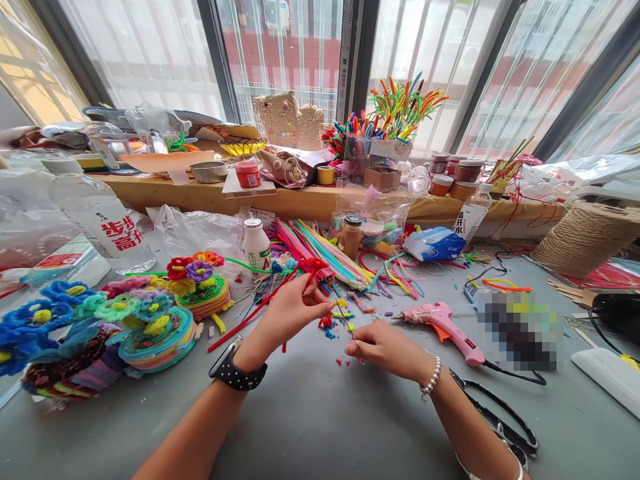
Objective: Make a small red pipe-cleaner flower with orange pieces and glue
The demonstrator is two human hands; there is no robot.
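Note:
My left hand [295, 307] pinches a red pipe cleaner [315, 265] whose top is bent into loops. One straight red length slants down-left behind the wrist. In my right hand [387, 350] is a pair of small metal scissors [345, 317], its thin blades pointing up-left toward the left fingertips. The fingers cover most of the scissors' handles. Small red, blue and yellow clippings [327, 325] lie on the table between the hands. A pink glue gun [445, 323] rests to the right of my right hand.
Colourful pipe-cleaner flowers on round bases [160, 337] stand at the left. Behind the hands lie a bundle of pipe cleaners [320, 250], a white bottle [257, 243] and a brown jar [351, 237]. Black-handled scissors [505, 407] lie by my right forearm. A twine spool [587, 237] stands far right.

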